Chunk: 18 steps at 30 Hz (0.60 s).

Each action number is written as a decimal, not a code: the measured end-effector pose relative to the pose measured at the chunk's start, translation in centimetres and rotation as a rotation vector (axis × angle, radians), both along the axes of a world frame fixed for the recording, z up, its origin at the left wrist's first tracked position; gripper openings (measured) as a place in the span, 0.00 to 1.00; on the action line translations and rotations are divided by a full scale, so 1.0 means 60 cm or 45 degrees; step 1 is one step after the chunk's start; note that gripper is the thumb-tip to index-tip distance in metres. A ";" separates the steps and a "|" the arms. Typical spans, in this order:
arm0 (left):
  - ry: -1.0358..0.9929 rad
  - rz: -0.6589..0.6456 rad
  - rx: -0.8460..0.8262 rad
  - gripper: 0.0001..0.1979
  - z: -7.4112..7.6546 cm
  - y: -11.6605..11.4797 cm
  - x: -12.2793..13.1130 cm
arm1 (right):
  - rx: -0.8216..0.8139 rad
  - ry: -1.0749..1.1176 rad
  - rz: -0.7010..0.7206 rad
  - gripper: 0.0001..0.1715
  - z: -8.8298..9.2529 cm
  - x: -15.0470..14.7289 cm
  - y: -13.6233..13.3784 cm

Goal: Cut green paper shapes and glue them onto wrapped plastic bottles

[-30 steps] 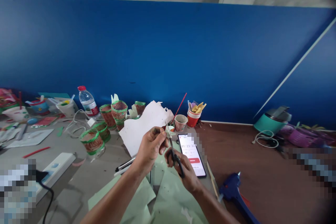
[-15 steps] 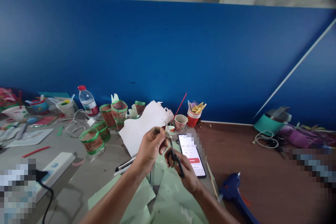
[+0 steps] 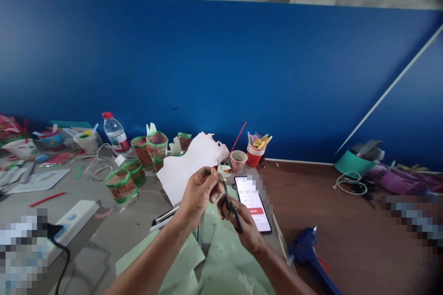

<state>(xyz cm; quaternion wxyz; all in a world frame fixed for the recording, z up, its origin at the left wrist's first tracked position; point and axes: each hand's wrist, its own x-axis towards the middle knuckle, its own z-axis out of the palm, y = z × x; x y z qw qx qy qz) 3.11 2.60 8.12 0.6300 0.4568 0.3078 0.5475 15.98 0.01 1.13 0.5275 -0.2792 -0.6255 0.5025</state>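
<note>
My right hand (image 3: 242,223) is closed round the black handles of a pair of scissors (image 3: 234,215), whose blades point up and away from me. Pinched in the fingers of my left hand (image 3: 200,191) is a small pale piece of paper (image 3: 222,173), right against the scissor blades. How far the blades are apart I cannot tell. Behind my left hand lies a large white paper sheet (image 3: 188,161) with a ragged edge. Pale green paper sheets (image 3: 228,258) spread over the table beneath my forearms.
A phone (image 3: 254,205) with a running timer lies right of my hands, near a blue glue gun (image 3: 308,249). Paper cups (image 3: 238,161) stand behind. Leftward are green-rimmed brown cups (image 3: 121,186), a water bottle (image 3: 116,133) and a white power strip (image 3: 74,226). A blue partition (image 3: 221,69) closes the back.
The pale paper piece at the scissor blades has shifted slightly and shows more of its surface. Both hands stay in nearly the same place, and the phone's timer has advanced.
</note>
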 end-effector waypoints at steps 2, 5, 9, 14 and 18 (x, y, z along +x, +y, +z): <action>0.003 0.000 -0.001 0.16 0.000 0.000 0.001 | 0.002 0.008 0.006 0.25 -0.002 0.000 0.001; 0.003 0.007 -0.013 0.17 0.002 0.000 0.002 | 0.009 0.006 0.007 0.26 -0.003 0.001 0.002; -0.008 0.001 -0.015 0.16 0.002 0.000 0.001 | -0.007 -0.027 -0.010 0.26 0.001 0.001 0.002; -0.005 -0.008 -0.011 0.16 0.002 0.001 0.002 | -0.002 -0.004 -0.019 0.26 0.000 0.001 0.001; -0.049 0.008 -0.012 0.16 0.006 0.000 0.001 | 0.091 0.000 0.000 0.28 -0.007 0.003 0.002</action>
